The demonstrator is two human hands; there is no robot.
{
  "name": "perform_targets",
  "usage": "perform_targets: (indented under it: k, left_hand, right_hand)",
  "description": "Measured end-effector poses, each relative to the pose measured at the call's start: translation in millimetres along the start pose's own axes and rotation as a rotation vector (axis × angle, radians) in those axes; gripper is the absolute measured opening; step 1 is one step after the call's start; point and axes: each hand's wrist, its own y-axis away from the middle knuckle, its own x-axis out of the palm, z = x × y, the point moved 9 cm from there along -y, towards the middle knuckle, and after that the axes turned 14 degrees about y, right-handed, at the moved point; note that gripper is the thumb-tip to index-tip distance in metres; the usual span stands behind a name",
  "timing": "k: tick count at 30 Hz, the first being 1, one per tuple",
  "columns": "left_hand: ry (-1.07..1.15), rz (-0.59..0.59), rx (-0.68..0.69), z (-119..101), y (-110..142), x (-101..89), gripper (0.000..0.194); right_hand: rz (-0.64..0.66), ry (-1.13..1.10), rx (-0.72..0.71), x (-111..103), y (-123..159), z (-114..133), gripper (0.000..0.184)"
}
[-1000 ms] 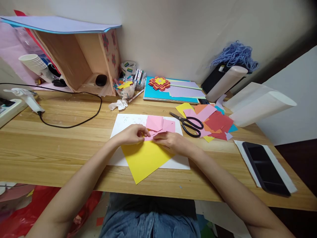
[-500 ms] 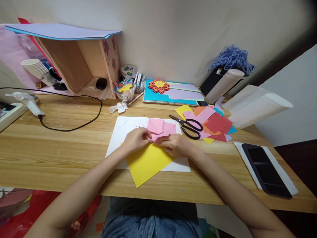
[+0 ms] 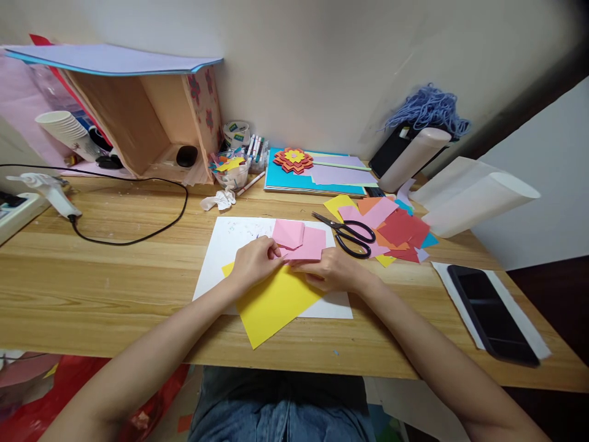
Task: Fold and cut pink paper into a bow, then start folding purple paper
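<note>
Pink paper (image 3: 313,244) lies over the top of a yellow sheet (image 3: 273,307) and a white sheet (image 3: 219,245). A smaller folded pink piece (image 3: 288,232) sits on its upper left. My left hand (image 3: 256,261) is closed, thumb and fingers pinching the pink paper's near left edge. From the right, my right hand (image 3: 329,269) grips the near edge of the same paper, its forefinger pointing left along it. The fingertips of both hands nearly meet. Just beyond my right hand rest black-handled scissors (image 3: 350,235), blades pointing left.
Coloured paper scraps (image 3: 402,233) are heaped right of the scissors. A phone (image 3: 492,316) lies at far right. Behind are a layered paper flower (image 3: 293,160) and a cup of scraps (image 3: 232,172). A glue gun (image 3: 50,191) with a looping cable lies left.
The near edge of the pink paper has flattened and straightened between my hands, showing more of its face. Both hands stay almost in place; the view shifts slightly.
</note>
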Motion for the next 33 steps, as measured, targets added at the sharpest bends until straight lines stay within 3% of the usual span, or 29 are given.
perform_targets:
  k: [5,10,13,16,20,27,30,33]
  left_hand:
    - [-0.002,0.002,0.005,1,-1,0.3,0.019]
    - [0.016,0.004,0.034,-4,1,-1.1,0.026]
    - [-0.009,-0.099,0.043,-4,3,-9.5,0.032]
    - [0.044,-0.19,0.052,-2,5,-14.5,0.05]
    - [0.231,-0.172,0.132,-5,0,-6.8,0.074]
    - [0.431,-0.231,0.175,-5,-10,-6.1,0.044]
    - [0.458,-0.232,0.213,-10,-8,-15.4,0.047]
    - [0.497,-0.172,0.242,-16,-7,-25.8,0.053]
  right_hand:
    - [0.02,0.052,-0.045,-2,-3,4,0.026]
    - [0.061,-0.044,0.025,-1,0,-9,0.02]
    - [-0.007,-0.218,0.129,-5,4,-23,0.025]
    - [-0.06,-0.438,0.327,-4,7,-43,0.025]
    - [-0.07,-0.684,0.522,7,8,-56,0.026]
    - [-0.025,-0.692,0.648,5,17,-76,0.019]
    - [0.038,-0.677,0.644,9,22,-81,0.021]
    - [0.084,-0.682,0.541,14,18,-72,0.02]
